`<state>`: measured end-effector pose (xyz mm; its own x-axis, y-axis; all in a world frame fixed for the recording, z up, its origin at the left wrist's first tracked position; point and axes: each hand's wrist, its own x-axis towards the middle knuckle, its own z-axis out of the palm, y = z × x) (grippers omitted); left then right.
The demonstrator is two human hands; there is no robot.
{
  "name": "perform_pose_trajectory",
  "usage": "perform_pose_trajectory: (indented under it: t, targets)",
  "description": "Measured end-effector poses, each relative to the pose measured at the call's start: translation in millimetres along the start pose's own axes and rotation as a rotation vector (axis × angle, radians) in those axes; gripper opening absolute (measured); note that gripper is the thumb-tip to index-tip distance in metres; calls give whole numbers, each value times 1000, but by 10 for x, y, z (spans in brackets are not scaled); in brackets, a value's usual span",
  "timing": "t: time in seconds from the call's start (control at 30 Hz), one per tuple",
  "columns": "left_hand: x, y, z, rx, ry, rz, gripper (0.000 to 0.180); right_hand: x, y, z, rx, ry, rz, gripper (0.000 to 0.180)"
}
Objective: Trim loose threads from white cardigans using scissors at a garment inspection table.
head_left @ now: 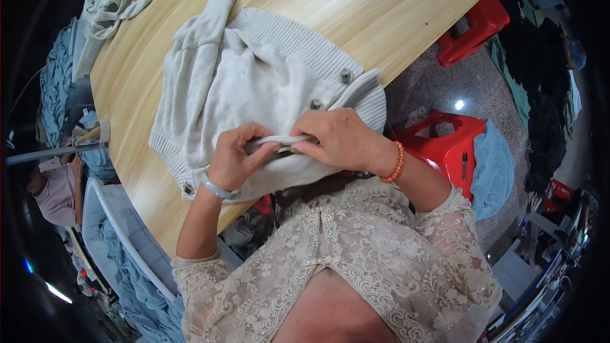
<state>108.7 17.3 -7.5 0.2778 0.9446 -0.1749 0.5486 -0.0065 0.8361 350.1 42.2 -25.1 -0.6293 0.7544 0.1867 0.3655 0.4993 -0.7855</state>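
A cream knitted cardigan (254,79) with ribbed hems and dark buttons lies on the wooden table, its near part lifted at the table's edge. My left hand (236,157), with a pale bangle at the wrist, pinches a folded edge of the knit between thumb and fingers. Close beside it, my right hand (337,138), with an orange bead bracelet, grips the same edge. The fold stretches between both hands, with a small dark spot under it that I cannot make out. One button (345,77) shows on the ribbed band beyond my right hand.
The wooden table (381,6) bears a pile of cream knitwear (108,0) at its far left. Red plastic stools (438,146) stand on the right, one draped with a blue knit (492,171). A bin (124,228) of blue garments is at the left, near another person (58,194).
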Motion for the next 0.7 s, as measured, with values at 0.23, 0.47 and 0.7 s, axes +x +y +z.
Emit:
perform_pose_trajectory:
  t: [0.23,0.47,0.7]
  targets:
    - [-129,70,-170,294,138,30,12,-223,93,-105,-366,0,40,14]
    - [410,341,451,349,105,226,12,-267,94,-7,-332,75,-26,13]
    - [484,423,394,450,-126,142,13,-359,64,80,-143,150,54,13]
